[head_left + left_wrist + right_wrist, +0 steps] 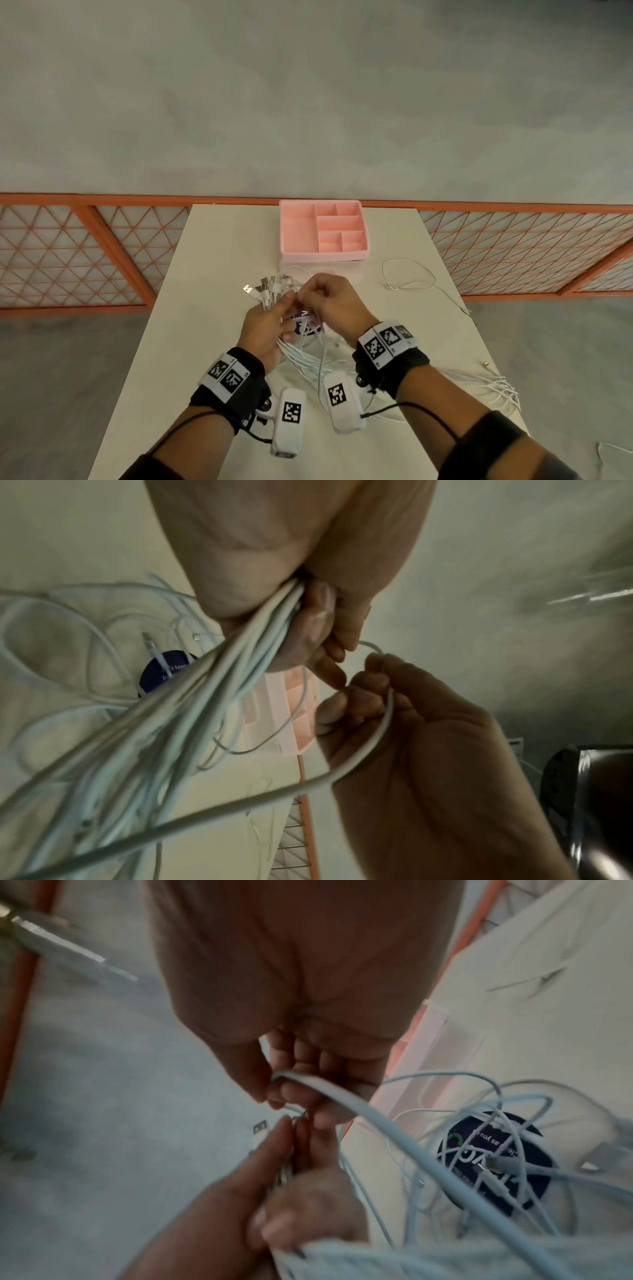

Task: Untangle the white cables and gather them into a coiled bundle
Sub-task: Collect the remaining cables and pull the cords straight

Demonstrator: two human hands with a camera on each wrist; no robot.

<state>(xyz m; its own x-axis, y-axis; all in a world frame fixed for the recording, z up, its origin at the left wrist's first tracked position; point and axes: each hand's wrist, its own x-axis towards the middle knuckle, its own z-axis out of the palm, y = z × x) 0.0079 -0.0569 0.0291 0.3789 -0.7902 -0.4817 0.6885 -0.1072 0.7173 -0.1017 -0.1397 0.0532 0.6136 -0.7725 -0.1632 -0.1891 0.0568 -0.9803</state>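
Where the white cables are gathered into a sheaf, the left hand has its fingers curled round them, so that the USB plugs fan out beyond its fingertips while the long strands trail back toward the person and spill across the tabletop to the right. In the left wrist view the same sheaf runs out of the closed palm and slants down to the lower left. The right hand, just beside the left and touching it at the fingertips, pinches a single cable between thumb and curled fingers; in the right wrist view this strand bends over the fingers and runs off to the lower right. The left wrist view shows the same strand crossing the right palm.

Under the hands, partly covered by loose loops, lies a round dark purple disc with white lettering too blurred to read. Beyond the hands stands a pink divided organizer, at the far edge of the tabletop. To its right one separate white cable loop lies flat on the tabletop, well apart from the sheaf. Both wrists wear black bands with black-and-white markers.
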